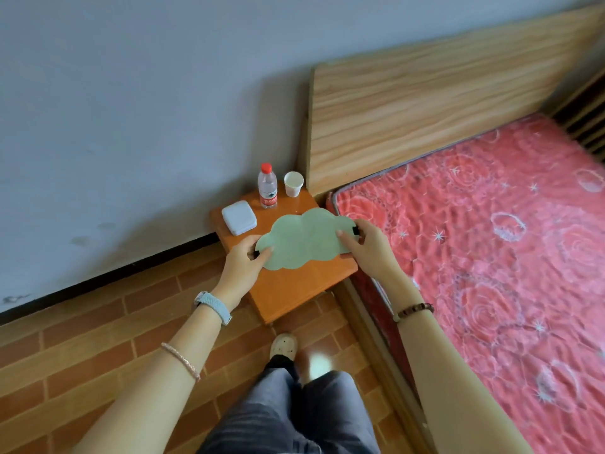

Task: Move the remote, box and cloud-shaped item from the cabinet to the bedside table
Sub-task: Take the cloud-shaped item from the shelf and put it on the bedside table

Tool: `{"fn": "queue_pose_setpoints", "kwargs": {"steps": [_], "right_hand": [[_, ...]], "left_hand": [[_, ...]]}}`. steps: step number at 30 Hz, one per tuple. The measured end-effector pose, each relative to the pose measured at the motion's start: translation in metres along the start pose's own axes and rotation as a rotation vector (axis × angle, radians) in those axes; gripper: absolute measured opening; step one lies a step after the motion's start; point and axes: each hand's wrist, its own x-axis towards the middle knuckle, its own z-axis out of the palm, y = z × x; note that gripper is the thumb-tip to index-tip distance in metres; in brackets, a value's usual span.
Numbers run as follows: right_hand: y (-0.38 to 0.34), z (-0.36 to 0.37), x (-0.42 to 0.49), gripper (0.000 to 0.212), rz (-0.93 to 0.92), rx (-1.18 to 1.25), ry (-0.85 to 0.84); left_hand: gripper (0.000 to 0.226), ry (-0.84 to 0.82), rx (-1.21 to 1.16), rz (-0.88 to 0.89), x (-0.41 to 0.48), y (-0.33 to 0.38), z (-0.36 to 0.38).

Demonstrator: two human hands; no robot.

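A flat pale green cloud-shaped item (307,241) is held over the orange bedside table (288,290). My left hand (244,265) grips its left end and my right hand (365,242) grips its right end, each at a small black tab. A white rounded box (239,217) lies on the table's back left part. No remote is in view, and neither is the cabinet.
A water bottle with a red cap (267,186) and a white paper cup (293,184) stand at the back of the table. A bed with a red patterned mattress (491,240) and wooden headboard (425,109) is to the right. My foot (283,345) stands on the brick-pattern floor.
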Motion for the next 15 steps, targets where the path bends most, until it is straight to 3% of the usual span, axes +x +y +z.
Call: {"fn": "queue_pose_setpoints", "kwargs": {"steps": [6,15], "right_hand": [[0.007,0.021,0.073,0.029,-0.001,-0.084,-0.102],[0.053,0.087,0.171,0.030,0.024,-0.148,-0.181]], "left_hand": [[0.028,0.189,0.009,-0.114,0.038,-0.023,0.007],[0.022,0.492,0.026,-0.246,0.094,-0.091,0.024]]}}
